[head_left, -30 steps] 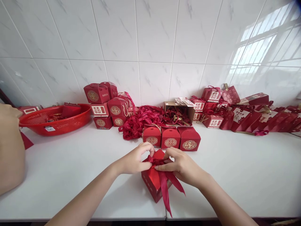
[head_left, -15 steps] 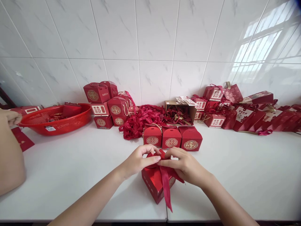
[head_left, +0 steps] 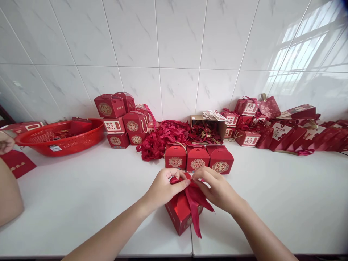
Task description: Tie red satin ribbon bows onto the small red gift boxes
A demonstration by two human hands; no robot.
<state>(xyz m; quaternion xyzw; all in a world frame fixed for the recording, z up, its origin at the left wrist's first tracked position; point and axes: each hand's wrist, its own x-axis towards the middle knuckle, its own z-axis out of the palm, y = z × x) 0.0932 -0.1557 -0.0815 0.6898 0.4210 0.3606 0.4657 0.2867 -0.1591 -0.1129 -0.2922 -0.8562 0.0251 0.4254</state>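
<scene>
A red gift box (head_left: 176,214) with gold print stands cornerwise on the white table in front of me. Dark red ribbon (head_left: 194,208) is gathered at its top, and two tails drape down over the front and right. My left hand (head_left: 166,186) pinches the ribbon at the lid from the left. From the right, my right hand (head_left: 213,186) pinches it too, with the fingertips almost meeting. The fingers partly hide the knot or loop between them. Just behind my hands, three red boxes (head_left: 198,159) stand in a row.
A heap of ribbon (head_left: 163,139) and a carton (head_left: 221,128) of tags lie behind the row. Stacked boxes (head_left: 112,125) stand left, more gift boxes (head_left: 282,136) right. A red plastic basket (head_left: 73,146) sits at far left, near another person's arm (head_left: 9,192).
My right fingers have shifted slightly up and right at the ribbon, and the tails spread wider. The other person's arm has moved left, showing more of a red flat carton.
</scene>
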